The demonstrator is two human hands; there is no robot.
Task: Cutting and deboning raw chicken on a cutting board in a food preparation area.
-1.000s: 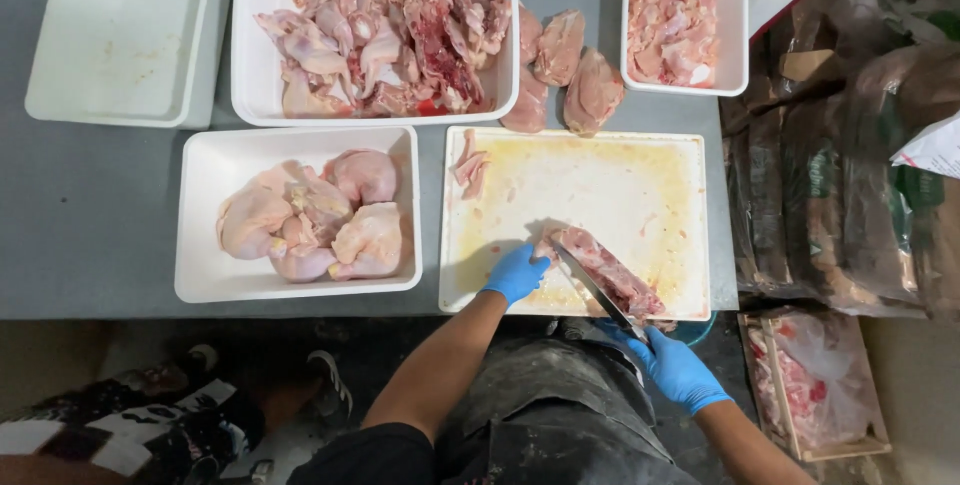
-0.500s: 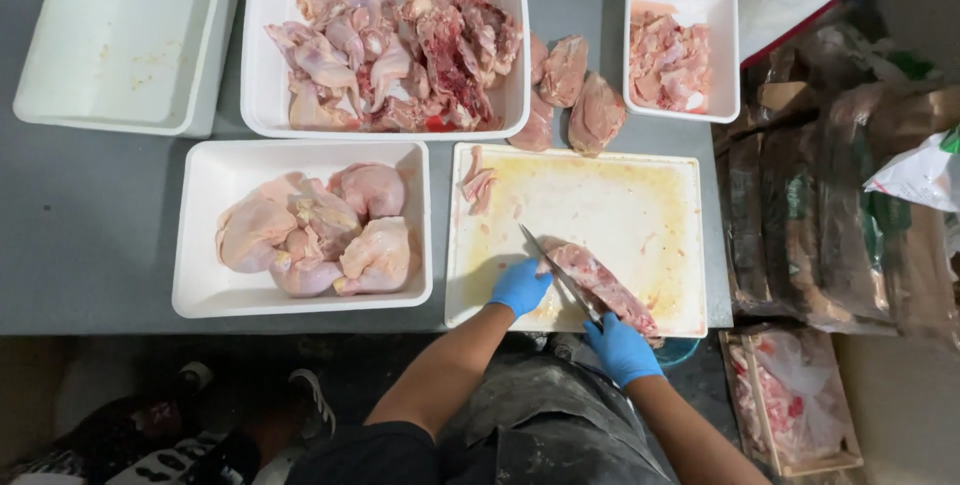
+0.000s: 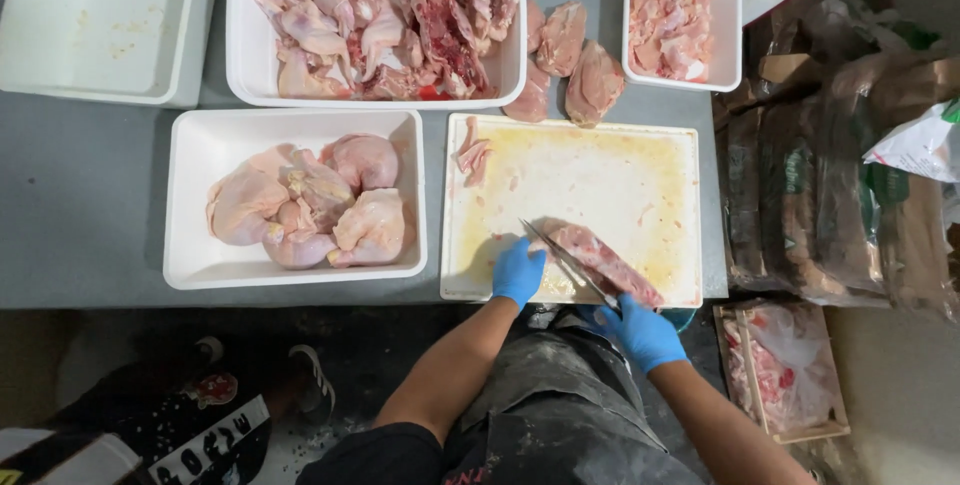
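A: What are the hands doing?

B: The right hand [image 3: 642,330], in a blue glove, has its grip clenched on a knife [image 3: 566,263], blade lying across a strip of raw meat [image 3: 608,263]. The left hand [image 3: 519,270], also gloved, presses flat on the cutting board [image 3: 590,180] just at the meat's 9 o'clock end; grasping or merely pressing, I cannot tell.

A: Where is the meat?

B: At the board's 5 o'clock corner, near the surface [image 3: 80,195] edge. A small scrap [image 3: 470,155] lies at the board's 11 o'clock.

A: Around it?

B: A tray of whole chickens [image 3: 300,207] at 9 o'clock, a tray of carcasses [image 3: 385,15] at 11, a small tray of cut pieces [image 3: 668,30] at 1.
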